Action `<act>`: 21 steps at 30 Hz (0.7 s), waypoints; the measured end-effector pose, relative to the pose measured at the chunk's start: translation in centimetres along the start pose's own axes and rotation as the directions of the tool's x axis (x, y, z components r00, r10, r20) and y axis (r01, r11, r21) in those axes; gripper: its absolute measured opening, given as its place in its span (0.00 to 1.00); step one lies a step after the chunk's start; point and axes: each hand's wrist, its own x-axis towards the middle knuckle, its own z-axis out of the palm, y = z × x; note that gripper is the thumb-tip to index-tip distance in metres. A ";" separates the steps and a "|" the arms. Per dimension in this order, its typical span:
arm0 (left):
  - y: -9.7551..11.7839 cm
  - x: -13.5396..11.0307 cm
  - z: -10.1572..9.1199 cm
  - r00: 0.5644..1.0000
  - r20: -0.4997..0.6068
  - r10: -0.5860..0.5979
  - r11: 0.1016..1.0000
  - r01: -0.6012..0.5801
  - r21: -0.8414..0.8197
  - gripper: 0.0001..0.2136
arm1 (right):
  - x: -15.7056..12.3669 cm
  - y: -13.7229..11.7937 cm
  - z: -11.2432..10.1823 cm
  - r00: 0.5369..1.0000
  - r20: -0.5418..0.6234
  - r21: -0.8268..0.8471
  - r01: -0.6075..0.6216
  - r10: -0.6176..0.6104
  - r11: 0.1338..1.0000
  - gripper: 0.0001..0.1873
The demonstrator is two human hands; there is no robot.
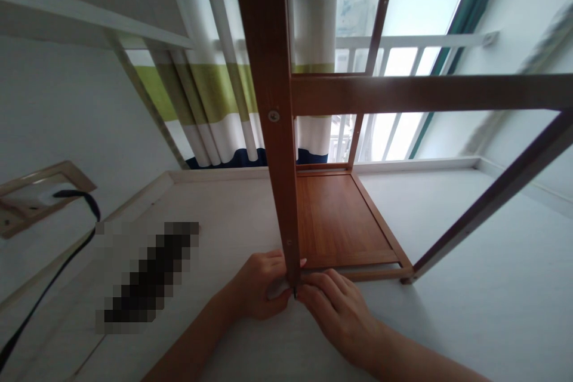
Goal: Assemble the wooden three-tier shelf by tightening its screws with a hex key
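A reddish-brown wooden rack (273,30) stands upright, its near post running down to the floor in front of me. Around the foot of that post my left hand (259,286) is closed, with a fingertip showing past its right side and the thumb at its base. My right hand (335,310) is closed against the other side of the foot, fingers curled and pressed together. A small dark tip (295,293) shows between the two hands; its kind is too small to tell. The rack's low wooden shelf panel (344,221) lies just beyond my right hand. A screw head (273,116) sits higher on the post.
At left, a wall socket (45,197) has a plug and black cord (58,274) trailing down. A pixelated dark patch (152,274) covers part of the pale floor (224,209). Striped curtains (224,83) and a railing (416,42) stand behind. The rack's horizontal bar (430,94) crosses right.
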 end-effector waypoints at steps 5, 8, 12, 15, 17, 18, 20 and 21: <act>-0.2 -0.1 0.1 1.000 0.006 0.006 1.000 -0.006 0.000 0.26 | 0.1 -0.2 -0.2 0.999 0.019 0.029 0.037 -0.038 0.999 0.13; -0.4 -0.1 0.1 1.000 0.012 0.014 1.000 -0.014 -0.005 0.27 | -0.1 -0.3 -0.1 0.997 0.027 0.040 0.075 -0.076 0.996 0.14; -0.3 -0.1 0.2 1.000 0.010 0.004 1.000 -0.004 -0.015 0.27 | -0.3 -0.2 0.1 0.992 0.032 0.035 0.124 -0.125 0.992 0.16; -0.2 -0.1 0.3 1.000 0.008 -0.003 0.999 0.004 -0.033 0.27 | -0.3 -0.1 0.1 0.988 0.028 0.019 0.149 -0.149 0.989 0.16; -0.2 -0.1 0.2 1.000 0.007 -0.005 0.999 0.006 -0.050 0.26 | -0.2 -0.1 0.2 0.986 0.023 0.004 0.163 -0.163 0.987 0.16; -0.2 -0.1 0.2 1.000 0.007 -0.005 0.998 0.006 -0.060 0.25 | -0.2 -0.1 0.2 0.985 0.021 -0.004 0.173 -0.173 0.985 0.16; -0.2 -0.1 0.0 1.000 0.008 -0.003 0.996 0.004 -0.091 0.23 | -0.3 -0.1 0.3 0.981 0.015 -0.020 0.193 -0.193 0.981 0.16; -0.3 -0.1 -0.1 1.000 0.008 -0.002 0.994 0.003 -0.111 0.22 | -0.3 -0.2 0.3 0.980 0.015 -0.026 0.201 -0.201 0.979 0.16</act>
